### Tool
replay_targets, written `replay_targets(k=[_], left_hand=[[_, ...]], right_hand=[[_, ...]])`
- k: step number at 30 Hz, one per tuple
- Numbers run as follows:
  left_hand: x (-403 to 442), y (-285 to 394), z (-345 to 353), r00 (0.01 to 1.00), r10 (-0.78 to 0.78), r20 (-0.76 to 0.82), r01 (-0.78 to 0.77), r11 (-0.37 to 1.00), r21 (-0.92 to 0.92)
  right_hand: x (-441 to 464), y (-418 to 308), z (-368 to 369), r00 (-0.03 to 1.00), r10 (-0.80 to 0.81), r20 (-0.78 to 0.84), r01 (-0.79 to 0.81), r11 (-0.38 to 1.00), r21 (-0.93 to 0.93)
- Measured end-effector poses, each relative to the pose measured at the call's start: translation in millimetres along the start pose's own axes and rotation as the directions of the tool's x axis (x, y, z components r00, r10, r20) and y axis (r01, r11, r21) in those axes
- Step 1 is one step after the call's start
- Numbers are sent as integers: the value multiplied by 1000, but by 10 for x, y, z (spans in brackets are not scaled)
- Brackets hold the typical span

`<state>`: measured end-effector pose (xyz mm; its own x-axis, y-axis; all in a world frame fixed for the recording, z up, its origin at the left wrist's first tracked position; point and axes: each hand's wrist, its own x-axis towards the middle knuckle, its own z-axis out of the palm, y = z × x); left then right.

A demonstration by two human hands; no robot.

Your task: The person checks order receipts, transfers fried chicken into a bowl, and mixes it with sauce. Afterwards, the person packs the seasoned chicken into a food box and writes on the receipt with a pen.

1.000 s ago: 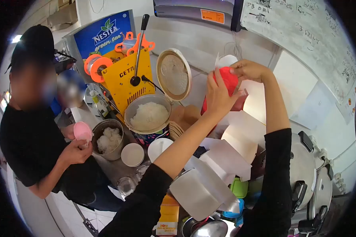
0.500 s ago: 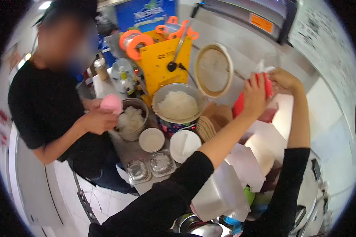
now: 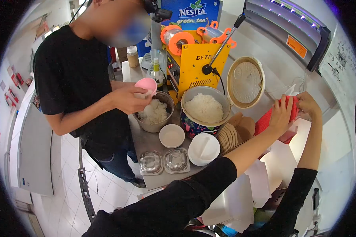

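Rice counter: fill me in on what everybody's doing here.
The camera wearer's left hand holds a red package, and the right hand is at its upper end; its exact grip is hard to see. A co-worker's hand holds a pink bowl by a metal pot of rice. More rice sits in an open floral cooker.

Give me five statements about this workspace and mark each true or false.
1. The wearer's left hand touches the red item. True.
2. The wearer holds a pink vessel. False: a co-worker's hand holds the pink vessel.
3. Rice lies in the floral-sided pot. True.
4. Clear containers stand on the floor. False: the clear containers sit on the table.
5. The yellow machine has a lever. True.
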<state>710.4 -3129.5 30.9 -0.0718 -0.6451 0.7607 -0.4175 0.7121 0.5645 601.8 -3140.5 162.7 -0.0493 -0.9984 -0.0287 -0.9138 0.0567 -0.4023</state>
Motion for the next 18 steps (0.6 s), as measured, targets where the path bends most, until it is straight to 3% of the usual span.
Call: replay_targets(k=[2, 5, 8, 11, 13, 15, 16, 17, 18], left_hand=[[15, -1, -27, 999, -30, 20, 30, 999, 22], [32, 42, -96, 999, -30, 23, 29, 999, 25], [38, 54, -118, 998, -29, 51, 28, 999, 34], [23, 54, -91, 998, -20, 55, 16, 998, 68], [-23, 36, -85, 999, -11, 52, 6, 996, 94], [-48, 24, -95, 999, 3, 51, -8, 994, 110], [-47, 35, -122, 998, -5, 67, -1, 996, 94], [-48, 45, -162, 997, -12, 82, 5, 997, 76], [-54, 57, -209, 995, -17, 98, 12, 998, 57]], right_hand=[[-35, -60, 90, 982, 13, -187, -20, 999, -35], [-6, 30, 235, 878, -203, -432, 35, 930, -367], [-170, -88, 311, 825, -213, -524, -4, 924, -382], [-217, -98, 153, 657, -249, -712, -93, 910, -403], [-183, 105, -319, 561, -357, -747, -114, 860, -497], [-420, 17, -825, 454, -318, -833, -293, 829, -476], [-603, -14, -1076, 373, -353, -858, -280, 839, -467], [-818, -89, -1275, 213, -470, -856, -216, 832, -511], [-1192, -327, -1314, 211, -462, -862, -203, 842, -501]])
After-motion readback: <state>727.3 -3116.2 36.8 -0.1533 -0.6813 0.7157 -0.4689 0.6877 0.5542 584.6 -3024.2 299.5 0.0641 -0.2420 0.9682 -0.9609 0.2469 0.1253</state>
